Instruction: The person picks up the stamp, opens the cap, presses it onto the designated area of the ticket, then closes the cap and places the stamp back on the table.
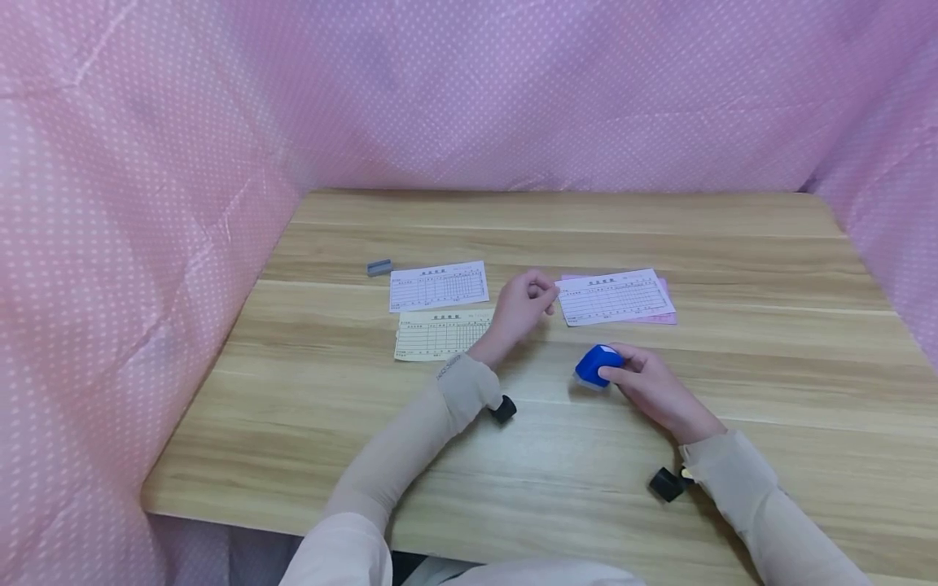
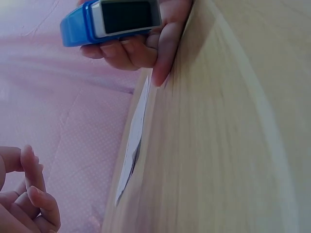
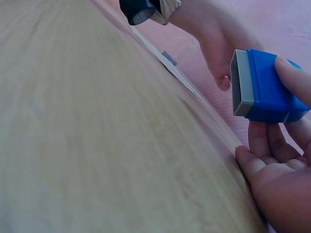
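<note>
The right hand (image 1: 652, 387) gripped the blue stamp (image 1: 597, 364) between thumb and fingers, above the table (image 1: 330, 407); the left hand (image 1: 520, 305), loosely curled, held nothing, just beside the white slip (image 1: 611, 299). The stamp looked light, stiff and smooth, best held by its 2 broad sides. The slip seemed thin, easily creased, best pressed flat at 1 edge.

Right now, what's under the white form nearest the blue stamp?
A purple paper slip sticks out past the right edge of the white form. Most of it is covered; anything else underneath is hidden.
</note>
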Available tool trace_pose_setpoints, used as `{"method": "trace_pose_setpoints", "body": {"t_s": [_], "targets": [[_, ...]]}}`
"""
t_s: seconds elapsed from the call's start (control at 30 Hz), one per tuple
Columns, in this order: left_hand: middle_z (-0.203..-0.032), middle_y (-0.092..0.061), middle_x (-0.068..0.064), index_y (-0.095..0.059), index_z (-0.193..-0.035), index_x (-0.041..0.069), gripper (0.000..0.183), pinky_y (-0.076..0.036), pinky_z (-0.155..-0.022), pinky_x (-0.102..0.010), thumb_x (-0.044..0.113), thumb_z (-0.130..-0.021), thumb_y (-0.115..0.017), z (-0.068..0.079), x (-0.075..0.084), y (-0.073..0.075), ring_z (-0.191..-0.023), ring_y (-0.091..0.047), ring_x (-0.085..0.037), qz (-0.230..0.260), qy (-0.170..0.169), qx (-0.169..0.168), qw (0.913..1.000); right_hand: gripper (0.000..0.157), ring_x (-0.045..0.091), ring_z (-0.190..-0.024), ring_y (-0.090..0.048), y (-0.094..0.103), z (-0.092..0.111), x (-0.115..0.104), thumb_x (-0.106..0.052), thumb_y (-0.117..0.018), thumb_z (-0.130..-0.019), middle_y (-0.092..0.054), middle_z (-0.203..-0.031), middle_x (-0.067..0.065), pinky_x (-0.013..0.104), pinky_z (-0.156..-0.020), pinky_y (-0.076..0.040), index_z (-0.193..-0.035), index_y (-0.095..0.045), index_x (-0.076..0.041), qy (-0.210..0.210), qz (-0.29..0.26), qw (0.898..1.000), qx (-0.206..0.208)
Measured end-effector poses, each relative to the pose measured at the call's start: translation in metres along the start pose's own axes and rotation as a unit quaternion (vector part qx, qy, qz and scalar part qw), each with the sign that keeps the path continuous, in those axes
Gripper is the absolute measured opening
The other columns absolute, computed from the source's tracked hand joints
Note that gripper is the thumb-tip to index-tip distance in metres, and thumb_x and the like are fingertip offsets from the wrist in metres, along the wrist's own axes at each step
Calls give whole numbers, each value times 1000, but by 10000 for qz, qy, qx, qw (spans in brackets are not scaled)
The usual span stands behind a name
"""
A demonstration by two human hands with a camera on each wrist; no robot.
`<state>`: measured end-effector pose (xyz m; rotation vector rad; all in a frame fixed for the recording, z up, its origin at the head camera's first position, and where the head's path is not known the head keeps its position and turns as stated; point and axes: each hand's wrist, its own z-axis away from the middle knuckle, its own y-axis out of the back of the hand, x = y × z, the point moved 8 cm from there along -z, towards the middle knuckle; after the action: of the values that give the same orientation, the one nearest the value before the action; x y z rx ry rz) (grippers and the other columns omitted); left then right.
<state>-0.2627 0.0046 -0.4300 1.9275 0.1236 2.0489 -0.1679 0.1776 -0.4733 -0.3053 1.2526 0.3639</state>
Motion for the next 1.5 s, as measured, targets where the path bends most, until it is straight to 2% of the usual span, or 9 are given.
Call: {"method": "trace_pose_setpoints", "body": {"t_s": [0.17,0.37,0.47,0.6,0.97,1.1,1.2,1.37,1.5], "targets": [[-69,-63,-1,-63,-98,6,10,-37,-54,-19,16,-95,-61,6,-6,17,-68,-61,-16,3,131,21,9999,20,-2,-110,-53,-1,-1,1,-17,-57,-98,-59,-117,-15,9,-94,-44,-117,-61,-21,92,-76,9999,-23],[-66,-61,1,-63,-97,6,11,-35,-55,-21,17,-96,-61,16,-9,38,-74,-61,-28,55,195,10,9998,19,-3,-109,-53,-1,-2,1,-15,-57,-98,-59,-116,-16,9,-93,-44,-113,-61,-25,129,-146,9998,-27],[-67,-61,0,-63,-97,7,10,-36,-57,-22,17,-96,-61,20,-12,49,-76,-61,-30,119,261,37,9996,20,-3,-108,-53,-2,-1,0,-14,-56,-98,-60,-115,-16,9,-93,-45,-112,-62,-27,188,-177,9997,-49],[-69,-63,-2,-63,-98,7,10,-38,-62,-22,17,-95,-61,25,-15,65,-73,-61,-22,115,357,174,9991,20,-2,-107,-54,-2,0,-3,-12,-56,-98,-62,-113,-16,10,-92,-45,-110,-63,-26,268,-208,9994,-60],[-63,-59,4,-62,-97,5,12,-34,-67,-27,17,-96,-60,37,-27,106,-72,-56,-14,64,321,608,9976,20,-2,-109,-53,-2,1,-4,-14,-57,-98,-60,-116,-16,10,-93,-45,-115,-62,-23,178,-101,9998,-32],[-63,-59,4,-62,-98,4,13,-34,-68,-27,17,-96,-60,41,-33,115,-73,-55,-13,42,395,730,9965,24,-2,-110,-53,-1,1,-2,-17,-58,-98,-58,-117,-16,9,-93,-45,-121,-60,-16,51,-20,10000,24],[-63,-58,5,-62,-98,5,13,-34,-67,-26,18,-96,-59,43,-38,122,-73,-55,-18,37,498,835,9953,28,-2,-110,-53,-1,1,-1,-18,-58,-97,-58,-117,-16,10,-93,-45,-125,-59,-12,11,19,10000,33],[-65,-58,5,-62,-98,6,14,-31,-60,-23,20,-96,-60,44,-47,133,-74,-54,-26,45,711,981,9926,28,-2,-110,-53,0,1,-1,-18,-58,-97,-58,-117,-17,10,-93,-45,-125,-59,-12,17,16,10000,44],[-67,-61,2,-61,-99,7,15,-35,-66,-25,21,-96,-60,47,-52,142,-74,-56,-21,11,863,1090,9903,27,-3,-110,-53,0,0,-1,-18,-58,-97,-58,-117,-17,9,-93,-45,-124,-59,-13,28,12,10000,65]]}}
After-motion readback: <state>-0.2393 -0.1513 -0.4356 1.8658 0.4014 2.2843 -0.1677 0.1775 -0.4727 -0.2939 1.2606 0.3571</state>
